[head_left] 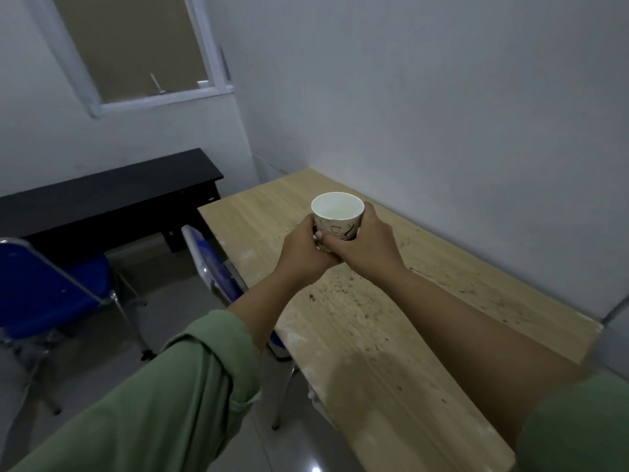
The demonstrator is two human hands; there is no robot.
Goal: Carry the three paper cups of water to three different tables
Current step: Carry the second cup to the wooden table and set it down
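Two hands: you hold one paper cup (337, 218) between them, out in front of you and over the wooden table (391, 321); whether its base touches the table top you cannot tell, since your hands hide it
Left hand: your left hand (301, 248) wraps the cup's left side and lower wall; its thumb lies across the front of the cup; the grip is closed round the cup
Right hand: your right hand (369, 241) curls round the cup's right side, fingers reaching up near the rim; this grip too is closed round the cup; the two hands touch each other below the cup
Cup: upright, white inside, with small printed drawings on its outer wall; the open mouth faces up; water inside is too pale to make out
Wooden table: light wood grain, speckled with dark spots and pale smears; it stands against the grey wall on your right
Sleeves: green sleeves (190, 386) are pushed back to both elbows; both forearms are bare
Around: a blue chair (218, 267) is tucked at the table's left edge; another blue chair (51, 287) stands further left; a black table (109, 195) sits along the far wall under a window (136, 49)
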